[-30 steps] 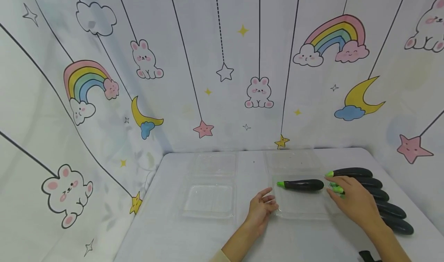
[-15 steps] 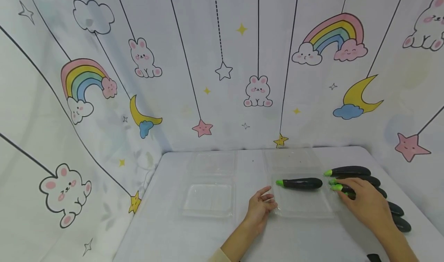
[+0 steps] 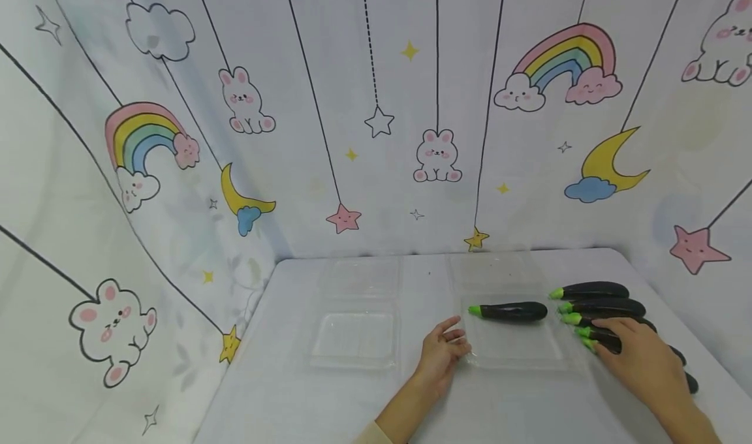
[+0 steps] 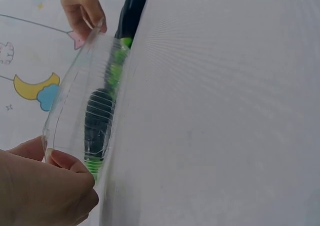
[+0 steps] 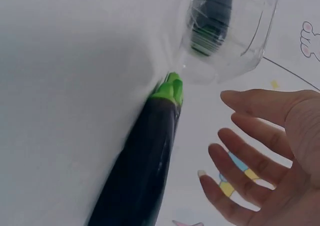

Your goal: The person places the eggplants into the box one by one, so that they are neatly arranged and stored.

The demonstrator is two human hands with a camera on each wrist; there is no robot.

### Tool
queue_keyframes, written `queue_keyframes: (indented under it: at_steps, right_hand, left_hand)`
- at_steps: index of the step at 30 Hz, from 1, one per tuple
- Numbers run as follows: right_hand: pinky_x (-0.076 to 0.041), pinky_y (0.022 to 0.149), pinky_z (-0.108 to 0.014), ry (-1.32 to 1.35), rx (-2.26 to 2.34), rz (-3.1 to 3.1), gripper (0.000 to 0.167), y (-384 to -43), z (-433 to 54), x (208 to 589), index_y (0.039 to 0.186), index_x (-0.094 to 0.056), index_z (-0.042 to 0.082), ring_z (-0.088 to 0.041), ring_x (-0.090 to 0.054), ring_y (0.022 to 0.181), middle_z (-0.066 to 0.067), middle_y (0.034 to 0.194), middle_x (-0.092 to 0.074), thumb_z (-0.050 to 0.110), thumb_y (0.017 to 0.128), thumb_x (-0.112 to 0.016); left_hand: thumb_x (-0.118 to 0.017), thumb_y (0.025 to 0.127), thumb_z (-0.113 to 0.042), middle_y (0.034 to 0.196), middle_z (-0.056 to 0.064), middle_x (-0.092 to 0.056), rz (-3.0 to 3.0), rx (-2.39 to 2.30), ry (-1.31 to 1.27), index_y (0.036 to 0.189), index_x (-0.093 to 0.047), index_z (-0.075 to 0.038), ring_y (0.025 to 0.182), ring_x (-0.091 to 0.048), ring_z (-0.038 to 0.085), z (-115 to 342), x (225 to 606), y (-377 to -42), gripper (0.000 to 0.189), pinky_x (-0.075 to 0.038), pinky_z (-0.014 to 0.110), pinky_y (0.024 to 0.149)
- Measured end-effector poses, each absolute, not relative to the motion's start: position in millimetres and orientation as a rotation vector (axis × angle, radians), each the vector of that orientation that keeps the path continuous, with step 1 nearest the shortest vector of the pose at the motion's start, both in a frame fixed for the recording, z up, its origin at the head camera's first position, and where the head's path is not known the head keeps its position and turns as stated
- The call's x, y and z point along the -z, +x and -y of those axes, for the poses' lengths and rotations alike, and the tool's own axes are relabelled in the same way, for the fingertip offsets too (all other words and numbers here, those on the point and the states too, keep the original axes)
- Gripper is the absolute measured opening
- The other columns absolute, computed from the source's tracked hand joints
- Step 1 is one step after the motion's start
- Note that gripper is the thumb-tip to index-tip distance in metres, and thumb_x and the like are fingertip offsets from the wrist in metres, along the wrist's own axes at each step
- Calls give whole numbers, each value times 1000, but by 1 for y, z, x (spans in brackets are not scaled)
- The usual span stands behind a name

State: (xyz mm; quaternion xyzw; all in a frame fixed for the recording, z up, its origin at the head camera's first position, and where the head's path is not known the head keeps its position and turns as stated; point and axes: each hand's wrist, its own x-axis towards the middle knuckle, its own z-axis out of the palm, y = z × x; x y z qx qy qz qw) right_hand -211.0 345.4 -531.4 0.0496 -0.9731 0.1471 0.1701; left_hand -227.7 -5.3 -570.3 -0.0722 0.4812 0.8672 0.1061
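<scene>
a: landmark for this entry?

b: the tray point(image 3: 511, 351) holding the lone eggplant point(image 3: 510, 312). that one lies in the tray's far part, cap toward its left side, long axis running across it.

a: and outside?

b: loose eggplants point(image 3: 593, 290) fan out off the tray's right side, green caps facing the tray, dark ends pointing away. exact count: cannot tell, partly covered.

a: hands?

b: right hand point(image 3: 643, 362): right of the tray, over the row. fingers apart, loosely curved, nothing gripped, per the right wrist view. contact with an eggplant below: cannot tell. left hand point(image 3: 442, 356): at the tray's left edge, pinching its rim between thumb and fingers.

a: which relation matters most?

b: my judgement: the partly covered eggplant point(image 3: 608, 343), at the right fingertips. it sits just right of the tray, long axis slanting away from it, outward and toward the person. the right hand is clearly nearer; the tray's full width separates the left from that row.
</scene>
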Motion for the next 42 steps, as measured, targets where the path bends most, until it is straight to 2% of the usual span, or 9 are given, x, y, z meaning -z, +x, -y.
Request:
queue_keyframes:
  at_steps: [6, 14, 22, 32, 42]
  right_hand:
    - [-49, 74, -72, 186, -420, 2715, 48, -207, -357, 535, 116, -72, 4, -57, -59, 106, -29, 121, -65, 16, 73, -90]
    - [-47, 76, -74, 53, -413, 2837, 51, -200, -369, 533, 117, -71, 2, -61, -56, 106, -34, 122, -62, 21, 74, -90]
    - [-46, 80, -75, 52, -424, 2897, 57, -197, -380, 534, 115, -71, -1, -63, -55, 105, -38, 119, -61, 23, 69, -94]
    - [-49, 77, -72, -95, -412, 2974, 62, -195, -387, 541, 114, -70, -5, -60, -57, 96, -40, 110, -57, 22, 65, -97]
    - [-47, 81, -75, -169, -439, 3022, 59, -190, -392, 545, 112, -69, -9, -60, -55, 97, -43, 109, -56, 18, 66, -94]
  left_hand:
    - [-64, 81, 22, 113, 13, -60, -1407, -2558, -205, 144, -54, 4, 96, -60, 17, 7, 569, -228, 66, -56, 23, 80]
    - [-64, 81, 21, 111, 11, -61, -1400, -2553, -210, 143, -55, 3, 97, -61, 17, 5, 569, -226, 65, -57, 23, 81]
    - [-64, 82, 21, 112, 11, -60, -1400, -2554, -211, 143, -56, 3, 97, -60, 18, 4, 568, -226, 64, -57, 24, 82]
    - [-65, 81, 21, 112, 12, -60, -1404, -2554, -217, 143, -55, 4, 99, -60, 19, 6, 570, -226, 65, -57, 24, 83]
    - [-64, 81, 22, 111, 11, -60, -1402, -2555, -222, 143, -55, 4, 97, -60, 18, 5, 571, -227, 65, -57, 24, 82]
